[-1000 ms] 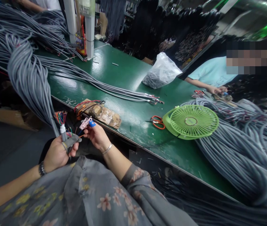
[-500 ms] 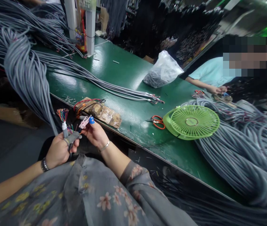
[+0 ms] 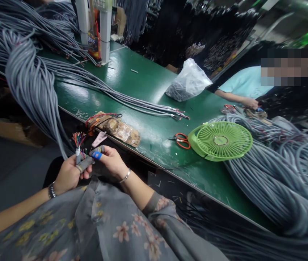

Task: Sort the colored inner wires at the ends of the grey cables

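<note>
The left hand (image 3: 68,174) sits just below the near edge of the green table (image 3: 143,83), closed in a fist around the end of a grey cable (image 3: 77,158). The cable's coloured wires (image 3: 78,139) fan upward from the fist. The right hand (image 3: 112,162) is just beside it, also below that edge. Its thumb, in a blue cap, and forefinger are pinched together at the cable's end, and what lies between them is too small to tell. On the table, near its front edge, lie orange scissors (image 3: 181,140) touching a green fan (image 3: 220,139). A plastic bag (image 3: 188,82) sits toward the far edge, and a thick bundle of grey cables (image 3: 31,83) spills off the table's left end.
</note>
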The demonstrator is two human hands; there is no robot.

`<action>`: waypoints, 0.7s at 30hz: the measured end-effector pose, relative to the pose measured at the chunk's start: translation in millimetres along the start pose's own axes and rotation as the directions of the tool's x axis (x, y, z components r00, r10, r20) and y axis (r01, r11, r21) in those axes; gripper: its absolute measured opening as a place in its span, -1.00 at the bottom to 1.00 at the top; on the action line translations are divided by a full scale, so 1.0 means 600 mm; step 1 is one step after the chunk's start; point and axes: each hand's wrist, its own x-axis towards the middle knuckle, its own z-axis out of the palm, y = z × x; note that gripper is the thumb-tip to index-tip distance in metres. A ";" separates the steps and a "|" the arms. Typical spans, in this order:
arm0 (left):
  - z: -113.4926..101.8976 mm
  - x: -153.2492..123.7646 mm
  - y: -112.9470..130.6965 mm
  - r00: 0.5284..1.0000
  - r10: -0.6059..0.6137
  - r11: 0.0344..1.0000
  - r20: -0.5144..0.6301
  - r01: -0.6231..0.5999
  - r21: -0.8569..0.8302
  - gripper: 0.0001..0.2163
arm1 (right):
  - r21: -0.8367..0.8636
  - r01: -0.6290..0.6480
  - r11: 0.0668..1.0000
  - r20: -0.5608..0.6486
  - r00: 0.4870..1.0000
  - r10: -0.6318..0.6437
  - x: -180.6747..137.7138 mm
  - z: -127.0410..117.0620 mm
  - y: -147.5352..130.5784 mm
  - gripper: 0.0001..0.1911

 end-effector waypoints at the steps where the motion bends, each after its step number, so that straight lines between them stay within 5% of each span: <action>1: -0.002 0.001 -0.002 1.000 -0.005 1.000 0.025 0.004 0.031 -0.61 | -0.023 0.022 0.999 0.003 1.000 -0.022 0.000 0.001 0.000 -0.49; 5: -0.004 0.001 -0.002 0.993 -0.038 0.993 0.110 0.026 0.113 -0.67 | -0.073 0.033 0.997 0.030 0.999 -0.031 0.004 0.005 -0.005 -0.50; 12: 0.009 -0.006 0.020 0.997 -0.071 0.995 -0.033 0.068 -0.076 -0.71 | 0.086 -0.024 0.996 0.051 0.998 0.020 -0.001 -0.004 0.004 -0.41; 16: 0.015 -0.009 0.037 0.992 -0.091 0.987 -0.088 0.078 -0.141 -0.72 | 0.191 -0.090 0.977 -0.035 0.995 0.098 0.010 -0.019 0.001 -0.39; 21: 0.024 -0.005 0.055 0.992 -0.103 0.979 -0.078 0.087 -0.182 -0.69 | 0.131 -0.087 0.988 -0.096 0.990 0.100 0.042 -0.013 -0.016 -0.38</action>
